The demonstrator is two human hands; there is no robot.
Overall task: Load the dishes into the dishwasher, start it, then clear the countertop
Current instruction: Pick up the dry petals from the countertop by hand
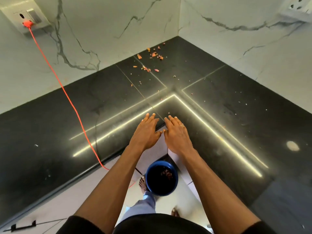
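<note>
Left hand (146, 130) and right hand (177, 135) rest flat and empty at the counter's (50, 132) inner front corner; food scraps (152, 60) lie near its back corner, best raked forward with cupped palms into the blue bin (160, 193) below

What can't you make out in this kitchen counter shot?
Head view:
- Orange cable: far end hidden past the countertop edge.
- Blue bucket: contents too dark to identify.
- Scraps: too small to identify.
- White fitting, top right: cut off by the frame edge.
</note>
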